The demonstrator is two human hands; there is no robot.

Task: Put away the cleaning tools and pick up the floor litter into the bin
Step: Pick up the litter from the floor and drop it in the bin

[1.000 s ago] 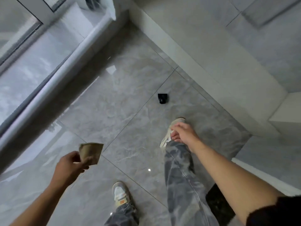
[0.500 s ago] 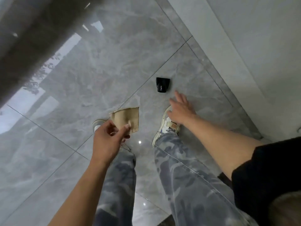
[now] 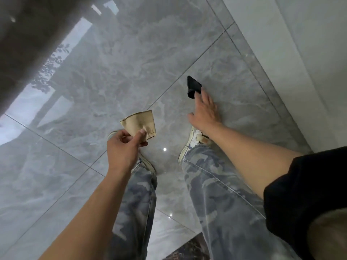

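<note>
In the head view, the right hand (image 3: pixel 205 111) reaches down to a small black piece of litter (image 3: pixel 193 87) lying on the glossy grey tiled floor (image 3: pixel 131 53), not far from the pale wall base (image 3: pixel 281 59). The fingers (image 3: pixel 199 94) are spread wide and just meet the near end of the black piece; nothing is gripped yet. The left hand (image 3: pixel 124 147) pinches a flattened tan paper cup (image 3: pixel 139 124) by its lower edge between thumb and fingers, held in the air above the shoes.

The risk is mostly in the pick. The floor looks slick, so a push from the fingertips instead of a pinch could slide the black piece away toward the wall. The person is also bent well over, and the cup is held only at its edge, so it could slip out while attention is on the other hand.

The black piece is dark, glossy and small, somewhat tapered, lying on its side; what it is cannot be told. The cup is crushed flat, creased and stained. No bin is in view.
</note>
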